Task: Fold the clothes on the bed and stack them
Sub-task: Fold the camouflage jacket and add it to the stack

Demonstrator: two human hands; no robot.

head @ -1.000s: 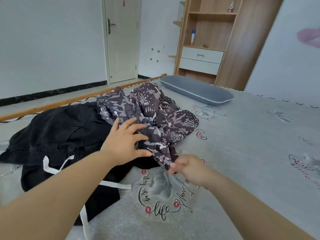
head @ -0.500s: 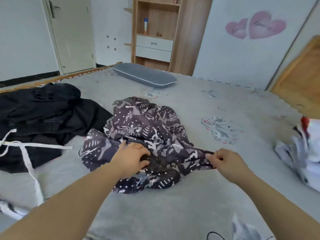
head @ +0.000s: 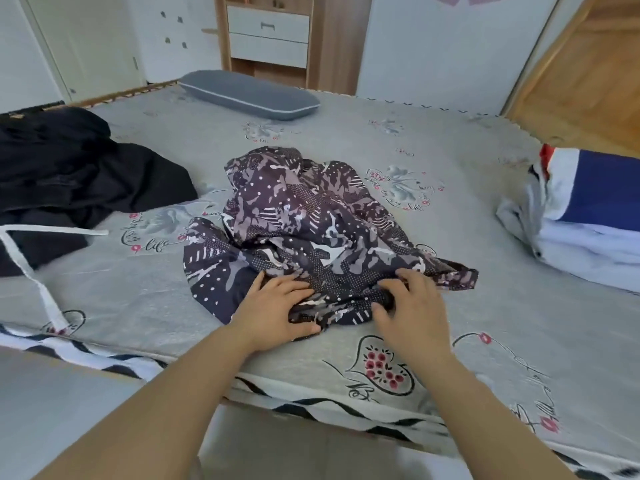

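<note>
Patterned garment (head: 311,233), dark purple-grey with dots and stripes, lying crumpled near the front edge of the bed (head: 346,140), bunched high at its far side and spreading flatter toward the near hem.

Left hand (head: 277,306) resting palm-down on the near left part of the cloth, fingers fairly straight and close together, thumb reaching along the hem; pressing rather than gripping.

Right hand (head: 408,303) sitting just beside it on the near right part, fingers curled down into a fold of the fabric, thumb tucked under the edge; pinching the cloth.

Black clothing (head: 69,181) lying heaped at the left of the bed, well apart from the patterned piece, with a white drawstring (head: 31,265) trailing toward the front edge.

White and blue garment (head: 581,216) lying bunched at the right edge.

Grey pillow (head: 249,95) lying at the far side, before a wooden cabinet (head: 270,32) with white drawers.
</note>
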